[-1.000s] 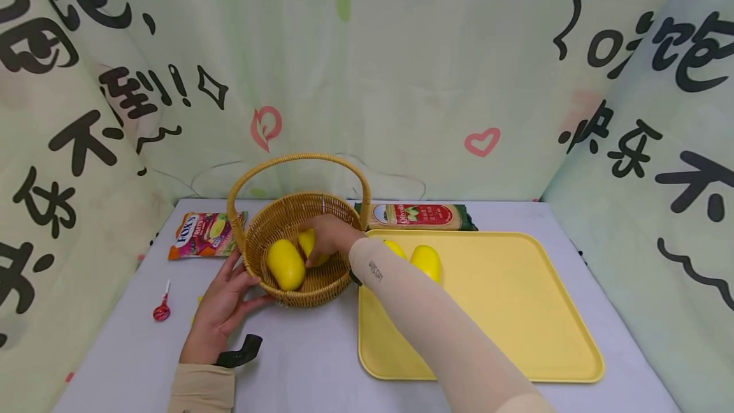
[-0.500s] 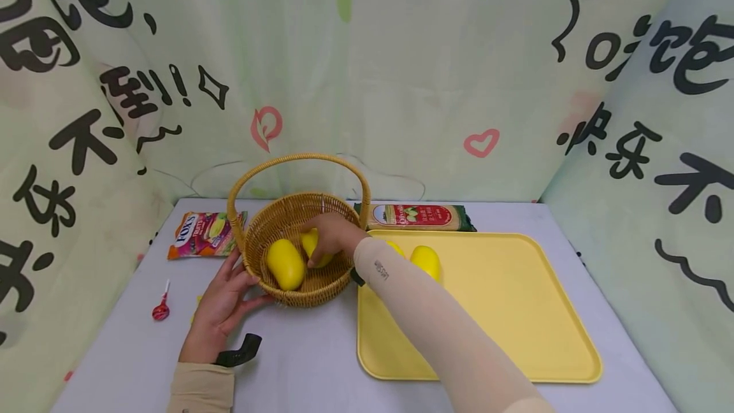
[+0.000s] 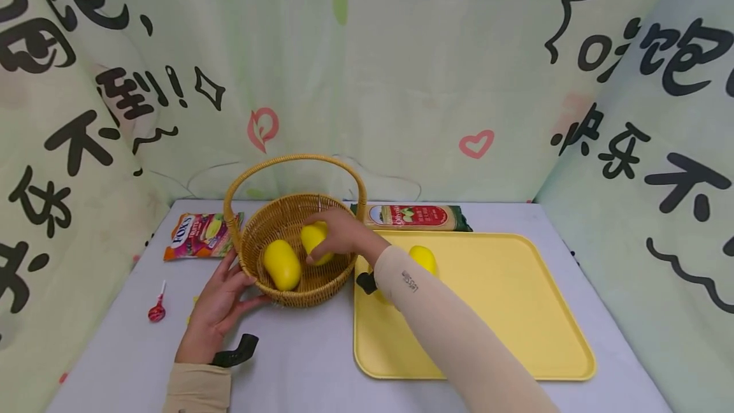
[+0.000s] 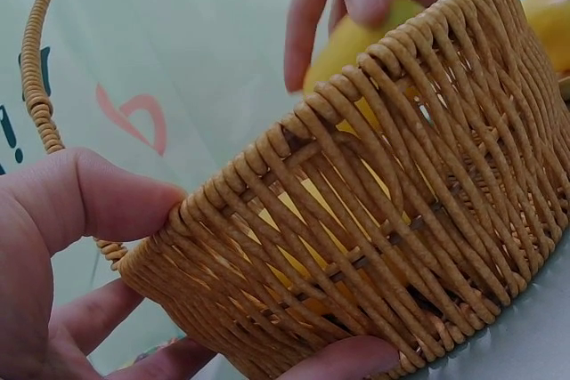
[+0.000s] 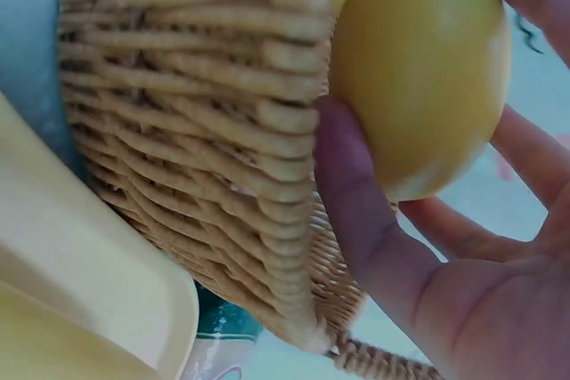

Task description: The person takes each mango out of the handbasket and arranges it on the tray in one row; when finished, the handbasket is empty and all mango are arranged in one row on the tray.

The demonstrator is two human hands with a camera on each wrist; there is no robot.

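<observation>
Basket (image 3: 281, 225) steadied by the left hand (image 3: 220, 301), held fruit (image 3: 312, 236) gripped by the right hand (image 3: 344, 234)

The basket, woven and fitted with a tall arched handle (image 3: 304, 157), is set on a white-covered table (image 3: 298, 355). Its near left side is held by the left hand, whose digits are parted and wrapped along the outer wall, with one tip pressed at the rim. The held fruit, yellow and oval, is pinched between the bent fingers and thumb of the right hand, which are parted only as far as its girth. It is held at the right part of the basket's mouth; whether the bottom is touched by it cannot be told. Another yellow fruit (image 3: 282, 265) is contained in the basket, to the left of the held one.

To the basket's right, a yellow tray (image 3: 539, 298) is laid, on which a third fruit (image 3: 422, 259) is partly covered by the right sleeve (image 3: 436, 311). Behind the tray, right of the basket, a red-labelled packet (image 3: 413, 216) is placed. Left of the basket, a FOX'S candy bag (image 3: 201, 236) is seen beside the handle's foot, and nearer the front a red lollipop (image 3: 157, 308) is laid well apart from it.
</observation>
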